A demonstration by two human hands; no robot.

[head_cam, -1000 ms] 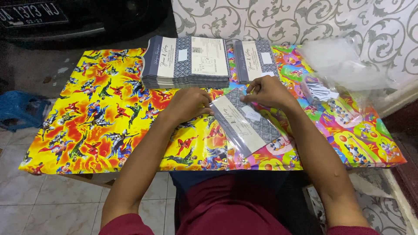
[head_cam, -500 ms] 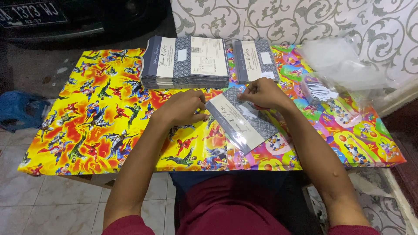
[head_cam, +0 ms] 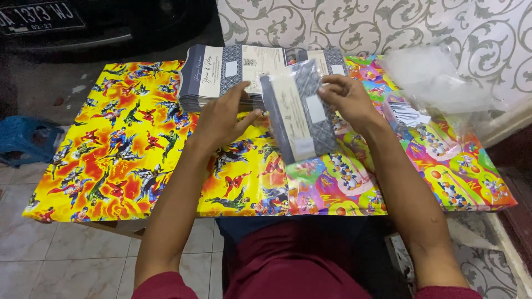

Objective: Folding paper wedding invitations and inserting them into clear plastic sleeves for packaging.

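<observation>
I hold a grey-and-cream patterned card in a clear plastic sleeve (head_cam: 299, 119) raised above the table, tilted toward me. My right hand (head_cam: 346, 98) grips its upper right edge. My left hand (head_cam: 221, 119) touches its left edge with the thumb, fingers spread. Behind them lies a stack of similar grey-and-cream cards (head_cam: 221, 75), and a second, smaller stack (head_cam: 327, 58) sits to its right.
The low table (head_cam: 111, 166) is covered in bright cartoon-print paper, yellow on the left, multicoloured on the right. A heap of clear plastic sleeves (head_cam: 432, 83) lies at the far right. A blue stool (head_cam: 22, 138) stands on the tiled floor at left.
The sleeved card has been lifted off the table and turned more upright. Both hands rose and moved toward the stacks with it.
</observation>
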